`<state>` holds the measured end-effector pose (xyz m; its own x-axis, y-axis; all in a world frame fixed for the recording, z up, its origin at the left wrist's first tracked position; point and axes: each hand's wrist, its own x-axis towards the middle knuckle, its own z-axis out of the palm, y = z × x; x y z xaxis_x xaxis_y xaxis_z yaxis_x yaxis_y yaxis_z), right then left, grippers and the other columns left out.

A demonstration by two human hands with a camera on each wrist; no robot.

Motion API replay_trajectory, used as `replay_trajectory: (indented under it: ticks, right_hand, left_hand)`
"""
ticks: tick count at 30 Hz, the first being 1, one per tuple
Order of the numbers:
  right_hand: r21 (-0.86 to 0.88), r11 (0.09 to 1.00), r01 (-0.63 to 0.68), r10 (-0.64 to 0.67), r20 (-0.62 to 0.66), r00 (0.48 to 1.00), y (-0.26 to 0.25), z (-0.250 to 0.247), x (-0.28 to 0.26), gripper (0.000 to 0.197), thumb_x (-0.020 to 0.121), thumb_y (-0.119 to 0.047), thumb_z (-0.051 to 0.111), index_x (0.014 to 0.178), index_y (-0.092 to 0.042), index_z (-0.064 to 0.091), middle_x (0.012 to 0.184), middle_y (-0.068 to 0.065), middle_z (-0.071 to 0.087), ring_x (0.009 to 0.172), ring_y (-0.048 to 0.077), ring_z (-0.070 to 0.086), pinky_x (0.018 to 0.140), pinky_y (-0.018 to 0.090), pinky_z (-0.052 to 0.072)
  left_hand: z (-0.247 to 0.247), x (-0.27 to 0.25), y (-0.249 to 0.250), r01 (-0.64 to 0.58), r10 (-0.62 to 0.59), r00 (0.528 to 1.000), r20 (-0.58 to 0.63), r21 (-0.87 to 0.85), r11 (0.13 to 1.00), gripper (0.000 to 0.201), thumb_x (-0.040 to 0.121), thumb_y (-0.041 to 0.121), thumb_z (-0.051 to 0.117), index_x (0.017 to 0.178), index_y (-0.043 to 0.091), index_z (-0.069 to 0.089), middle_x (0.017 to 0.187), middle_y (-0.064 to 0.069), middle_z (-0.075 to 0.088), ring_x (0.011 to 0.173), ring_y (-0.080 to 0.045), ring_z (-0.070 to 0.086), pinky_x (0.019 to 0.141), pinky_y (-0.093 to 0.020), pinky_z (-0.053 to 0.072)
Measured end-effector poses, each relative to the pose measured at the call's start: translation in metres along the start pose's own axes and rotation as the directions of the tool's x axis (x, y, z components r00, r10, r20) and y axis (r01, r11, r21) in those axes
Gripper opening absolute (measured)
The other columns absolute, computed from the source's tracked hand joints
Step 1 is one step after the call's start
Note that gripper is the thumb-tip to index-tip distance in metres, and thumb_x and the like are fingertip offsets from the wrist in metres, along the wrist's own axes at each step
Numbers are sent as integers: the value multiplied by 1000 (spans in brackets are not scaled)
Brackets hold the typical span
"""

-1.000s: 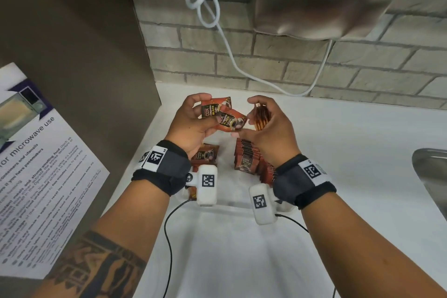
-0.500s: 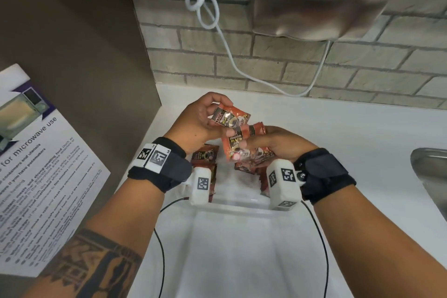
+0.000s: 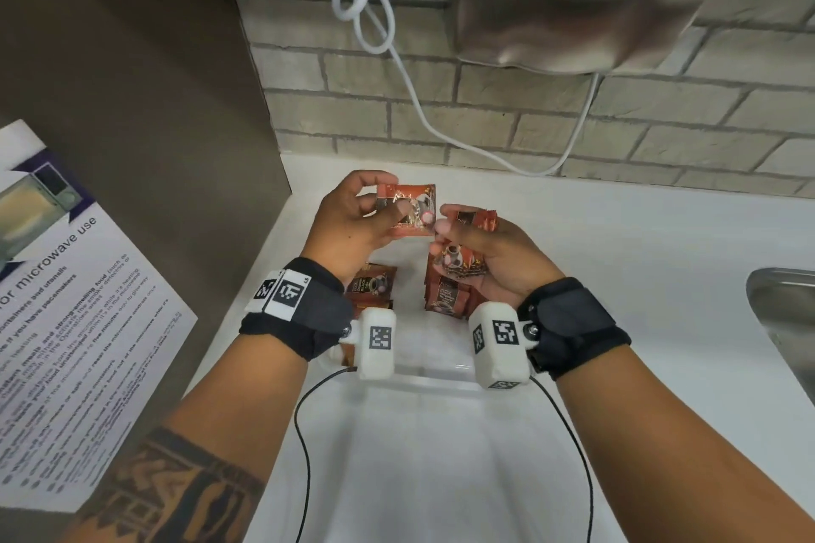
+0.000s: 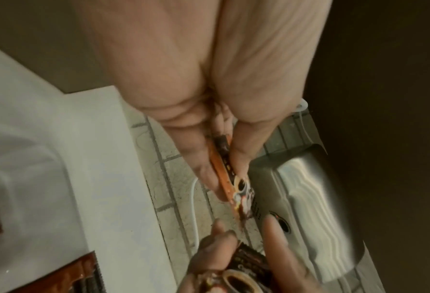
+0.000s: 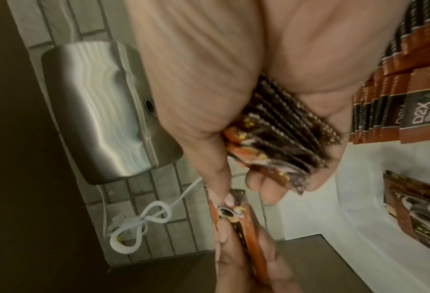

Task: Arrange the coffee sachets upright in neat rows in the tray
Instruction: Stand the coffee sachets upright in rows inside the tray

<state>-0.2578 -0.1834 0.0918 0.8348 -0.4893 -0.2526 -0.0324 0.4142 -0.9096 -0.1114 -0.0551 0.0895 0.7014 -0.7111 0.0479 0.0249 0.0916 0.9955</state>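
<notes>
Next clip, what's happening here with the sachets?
A person is sorting coffee sachets over a clear tray on a white counter. The left hand pinches a single sachet, held up above the tray. The right hand grips a small stack of sachets, its thumb close to the single one. In the tray, a row already stands upright on the right side, and a few more sachets sit on the left.

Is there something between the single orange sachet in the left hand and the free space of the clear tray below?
Nothing visible blocks it. The left hand pinches the orange coffee sachet above the clear plastic tray, whose middle gap between the two sachet groups is open. The right hand, holding a bundle, is beside it.
</notes>
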Motion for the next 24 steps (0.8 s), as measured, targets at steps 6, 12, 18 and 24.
replay_trajectory:
  ticks: [6,12,18,24]
  right_hand:
    - [-104,992,-77,79,14,997,-7,4,-1,65,83,-55,70,122,-3,66,116,18,70,108,35,67,100,47,52]
    - [-208,971,-120,157,174,972,-13,5,-5,22,94,-25,61,108,-10,69,95,10,76,83,19,74,71,30,62]
    - [-66,985,-157,161,75,984,-10,1,3,41,89,-11,71,124,9,61,110,30,63,100,40,62,104,58,45]
    - [-83,985,-152,157,48,986,2,8,16,8,85,5,61,88,1,68,92,25,66,93,36,66,83,47,50]
  left_hand:
    - [-6,-1,11,-77,31,973,229,197,977,26,81,1,79,105,6,69,94,-5,77,78,-17,70,63,-26,53]
    - [10,-5,8,-171,66,954,292,351,920,34,72,4,87,100,18,74,90,4,69,85,-17,68,78,-45,62]
    - [14,-10,7,-431,182,878,442,567,702,73,80,31,82,143,34,45,144,10,41,133,-3,42,111,-33,40]
    - [28,-4,1,-523,99,824,559,681,513,94,69,30,88,147,44,37,140,15,53,118,-6,57,103,-37,48]
